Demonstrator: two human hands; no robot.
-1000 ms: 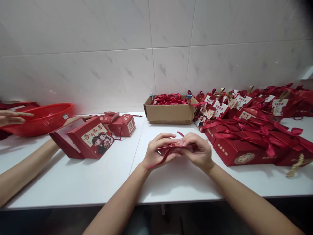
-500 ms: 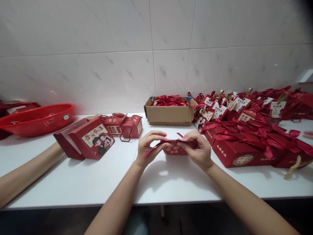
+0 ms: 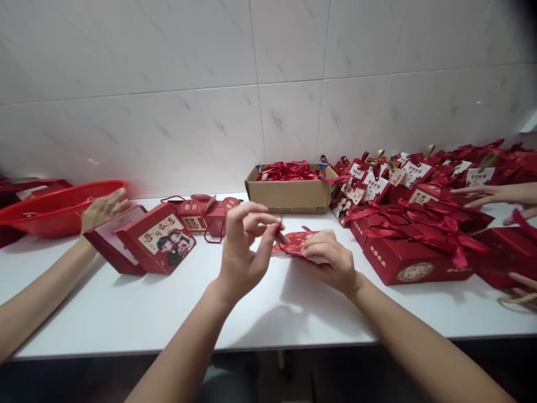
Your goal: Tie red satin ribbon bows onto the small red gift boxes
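Observation:
In front of me my right hand [image 3: 329, 254] grips a small red gift box [image 3: 296, 242] by its right side, fingers over the top. The box is tipped, with a pale printed pattern on its upper face. My left hand [image 3: 245, 249] is raised at the box's left edge. Its thumb and forefinger pinch a thin red cord [image 3: 280, 225], while the other fingers curl loosely. Where the cord joins the box is hard to make out.
A cardboard box of red ribbons [image 3: 289, 196] stands against the wall. Ribboned red boxes [image 3: 413, 257] fill the right, near a co-worker's hands [image 3: 499, 195]. Leftward are upright red boxes [image 3: 157, 238], small handled boxes [image 3: 193, 212], a red basin [image 3: 62, 210] and another person's hand [image 3: 103, 210].
My left hand has risen off the box's flap and now pinches a cord. The box has tilted and shifted left. Co-workers' hands have come into view at the basin and right-hand boxes.

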